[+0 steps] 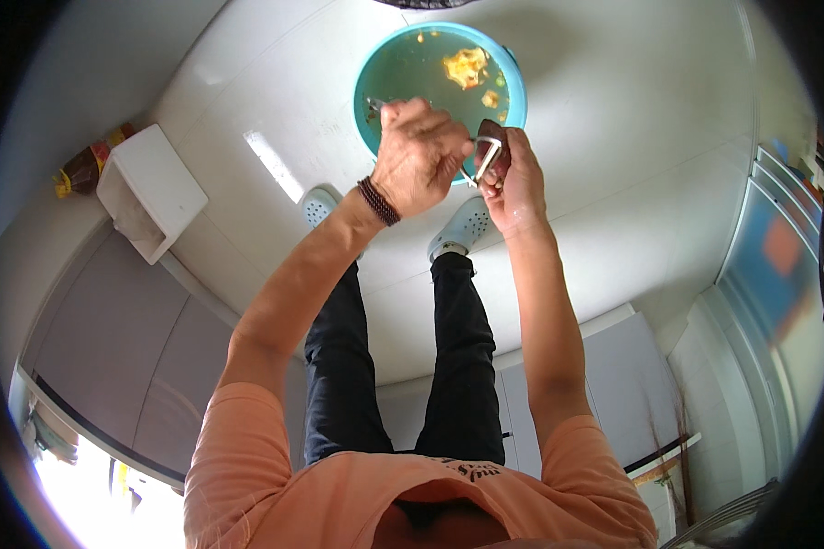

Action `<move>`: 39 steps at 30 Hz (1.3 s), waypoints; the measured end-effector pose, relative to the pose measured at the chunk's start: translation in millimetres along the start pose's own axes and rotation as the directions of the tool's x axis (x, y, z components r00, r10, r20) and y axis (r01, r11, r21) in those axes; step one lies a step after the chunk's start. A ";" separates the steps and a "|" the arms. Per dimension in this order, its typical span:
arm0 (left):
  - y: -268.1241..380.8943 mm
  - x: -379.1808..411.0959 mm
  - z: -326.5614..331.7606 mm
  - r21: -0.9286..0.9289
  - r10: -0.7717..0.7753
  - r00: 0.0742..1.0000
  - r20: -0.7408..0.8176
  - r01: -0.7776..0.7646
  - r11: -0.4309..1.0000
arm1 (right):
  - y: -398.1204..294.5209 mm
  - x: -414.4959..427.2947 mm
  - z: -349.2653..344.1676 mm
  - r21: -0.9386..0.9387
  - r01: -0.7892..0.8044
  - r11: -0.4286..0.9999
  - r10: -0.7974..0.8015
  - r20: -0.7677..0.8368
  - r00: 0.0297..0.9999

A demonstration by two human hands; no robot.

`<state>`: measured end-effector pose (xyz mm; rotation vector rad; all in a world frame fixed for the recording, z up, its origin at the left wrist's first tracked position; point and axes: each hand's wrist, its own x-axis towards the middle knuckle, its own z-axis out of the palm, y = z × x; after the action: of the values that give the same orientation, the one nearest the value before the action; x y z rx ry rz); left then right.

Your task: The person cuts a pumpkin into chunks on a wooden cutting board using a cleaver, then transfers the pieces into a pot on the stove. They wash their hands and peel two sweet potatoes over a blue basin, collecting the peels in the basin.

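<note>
My left hand [419,161] is closed around the handle of a Y-shaped vegetable peeler [489,159], and its metal head lies across a dark reddish root vegetable [494,134], possibly a sweet potato. That vegetable sits in my right hand [522,182], mostly covered by the fingers and the peeler. Both hands are above the near edge of a turquoise tub [518,75] standing on the floor. Murky greenish water fills much of it. Yellow scraps [465,67] and smaller bits float in the water, mostly on the far right.
Light clogs [459,225] on my feet stand just short of the tub. To the left are a white bin [172,175] and a brown bag [82,167] with a yellow tie. Grey cabinets [110,322] line the left and near sides. A glass-paned door [772,240] is at right.
</note>
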<state>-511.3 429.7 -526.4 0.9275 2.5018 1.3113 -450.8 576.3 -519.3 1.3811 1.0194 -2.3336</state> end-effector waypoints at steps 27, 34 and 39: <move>-100.6 18.0 45.2 0.728 -0.143 0.987 0.074 0.045 0.684 | -10.9 20.9 -42.7 -0.012 -0.231 0.973 0.229 0.181 0.957; -82.1 -1.8 30.9 0.547 -0.440 0.898 -0.015 0.375 0.748 | 2.6 40.1 -42.2 0.044 -0.204 0.978 0.201 0.070 0.977; -69.6 3.6 23.3 0.250 -0.791 0.610 0.054 0.758 0.602 | 9.4 41.3 -36.1 0.025 -0.154 0.988 0.153 0.035 0.988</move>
<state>-535.7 418.5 -594.8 -0.1156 2.4420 0.6512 -443.3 599.4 -569.3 1.3741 0.8431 -2.2580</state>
